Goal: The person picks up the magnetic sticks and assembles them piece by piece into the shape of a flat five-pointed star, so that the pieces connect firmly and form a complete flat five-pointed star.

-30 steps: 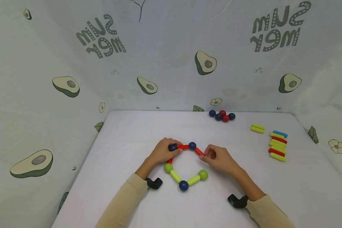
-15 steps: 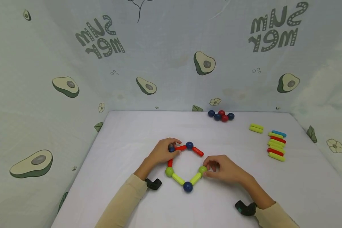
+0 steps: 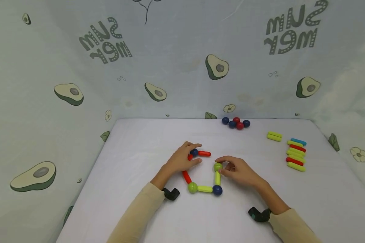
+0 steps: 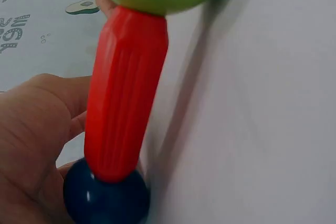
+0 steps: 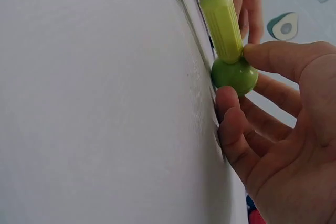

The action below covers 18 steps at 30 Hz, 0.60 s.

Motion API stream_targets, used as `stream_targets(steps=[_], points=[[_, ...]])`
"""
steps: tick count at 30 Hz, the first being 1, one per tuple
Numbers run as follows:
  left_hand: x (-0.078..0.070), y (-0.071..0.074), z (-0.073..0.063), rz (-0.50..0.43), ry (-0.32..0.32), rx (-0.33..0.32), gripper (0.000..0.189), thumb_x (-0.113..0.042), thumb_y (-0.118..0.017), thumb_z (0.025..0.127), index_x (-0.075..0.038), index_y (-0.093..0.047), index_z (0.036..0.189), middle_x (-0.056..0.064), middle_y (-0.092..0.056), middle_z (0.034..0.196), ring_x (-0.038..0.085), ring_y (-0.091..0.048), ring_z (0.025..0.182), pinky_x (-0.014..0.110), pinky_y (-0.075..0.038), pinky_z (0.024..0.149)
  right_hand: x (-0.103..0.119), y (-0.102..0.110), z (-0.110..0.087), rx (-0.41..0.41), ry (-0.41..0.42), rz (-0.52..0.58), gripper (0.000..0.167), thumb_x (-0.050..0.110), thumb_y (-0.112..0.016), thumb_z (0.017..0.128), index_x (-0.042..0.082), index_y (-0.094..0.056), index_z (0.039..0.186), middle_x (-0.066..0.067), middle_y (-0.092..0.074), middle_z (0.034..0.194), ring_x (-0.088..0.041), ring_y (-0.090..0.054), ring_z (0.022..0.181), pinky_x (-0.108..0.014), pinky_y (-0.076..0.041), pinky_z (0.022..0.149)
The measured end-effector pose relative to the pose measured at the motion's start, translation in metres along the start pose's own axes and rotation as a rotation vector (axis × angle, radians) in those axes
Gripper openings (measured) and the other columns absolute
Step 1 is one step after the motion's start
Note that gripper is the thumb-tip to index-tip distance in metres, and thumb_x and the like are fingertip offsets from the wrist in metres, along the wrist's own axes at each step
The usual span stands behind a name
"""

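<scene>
An open chain of magnetic balls and rods lies on the white table between the hands. My left hand point(image 3: 180, 158) grips its left side around a blue ball point(image 4: 105, 195), which the hand hides in the head view. Another blue ball point(image 3: 194, 152) shows by its fingertips, with a red rod point(image 3: 204, 153) pointing right. Below the hand, a red rod point(image 3: 187, 177) meets a green ball point(image 3: 192, 187). A yellow-green rod point(image 3: 205, 189) runs to a blue ball point(image 3: 217, 190), then another point(image 3: 217, 178) rises. My right hand point(image 3: 240, 170) pinches the green end ball point(image 3: 218, 166).
Several blue and red balls point(image 3: 240, 126) sit at the table's back edge. Two yellow-green rods point(image 3: 274, 136) lie to the right, beside a row of red, yellow-green and blue rods point(image 3: 296, 155). A patterned cloth point(image 3: 182, 67) hangs behind the table point(image 3: 134, 135).
My right hand left the red rod for the green end ball, then moved up with it. The chain's lower part swung right and upward, while my left hand shifted right and the red end rod levelled.
</scene>
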<state>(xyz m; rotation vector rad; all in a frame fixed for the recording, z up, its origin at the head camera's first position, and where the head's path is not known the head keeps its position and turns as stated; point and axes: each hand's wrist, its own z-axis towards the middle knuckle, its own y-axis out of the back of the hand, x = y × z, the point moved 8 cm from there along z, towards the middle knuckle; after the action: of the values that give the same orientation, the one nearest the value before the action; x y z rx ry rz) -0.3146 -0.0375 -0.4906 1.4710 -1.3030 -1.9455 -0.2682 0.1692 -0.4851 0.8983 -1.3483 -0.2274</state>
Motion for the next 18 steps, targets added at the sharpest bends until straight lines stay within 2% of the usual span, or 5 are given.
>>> stream_targets(steps=[5,8,12,18], points=[[-0.011,-0.006,0.006,0.109,-0.032,-0.020,0.039,-0.041,-0.065,0.101,-0.033,-0.063,0.139,0.003,-0.058,0.138,0.022,-0.061,0.121,0.041,-0.056,0.095,0.001,-0.005,0.004,0.001,-0.014,0.028,0.035,0.023,-0.070,0.097,0.014,-0.067,0.130,-0.006,-0.068,0.127,-0.018,-0.062,0.095,-0.025,-0.054,0.073],[-0.012,-0.008,0.005,0.135,-0.048,-0.031,0.031,-0.036,-0.062,0.103,-0.033,-0.066,0.134,0.001,-0.060,0.134,0.019,-0.062,0.119,0.039,-0.056,0.095,-0.001,-0.006,0.006,-0.004,-0.043,0.059,0.035,0.021,-0.070,0.097,0.012,-0.066,0.130,-0.007,-0.068,0.124,-0.020,-0.062,0.096,-0.027,-0.055,0.069],[-0.013,-0.006,0.002,0.085,-0.097,-0.027,0.027,-0.032,-0.061,0.104,-0.034,-0.067,0.131,-0.001,-0.061,0.132,0.018,-0.062,0.118,0.039,-0.054,0.098,-0.004,-0.004,0.006,-0.017,-0.060,0.087,0.036,0.017,-0.070,0.096,0.009,-0.065,0.131,-0.009,-0.068,0.123,-0.021,-0.063,0.094,-0.027,-0.056,0.067],[-0.015,-0.005,-0.002,0.037,-0.170,0.021,0.025,-0.034,-0.059,0.105,-0.034,-0.067,0.129,-0.004,-0.061,0.131,0.014,-0.061,0.118,0.035,-0.052,0.102,-0.005,-0.004,0.007,-0.021,-0.058,0.117,0.036,0.018,-0.070,0.097,0.009,-0.064,0.131,-0.010,-0.068,0.122,-0.022,-0.063,0.088,-0.028,-0.057,0.065]])
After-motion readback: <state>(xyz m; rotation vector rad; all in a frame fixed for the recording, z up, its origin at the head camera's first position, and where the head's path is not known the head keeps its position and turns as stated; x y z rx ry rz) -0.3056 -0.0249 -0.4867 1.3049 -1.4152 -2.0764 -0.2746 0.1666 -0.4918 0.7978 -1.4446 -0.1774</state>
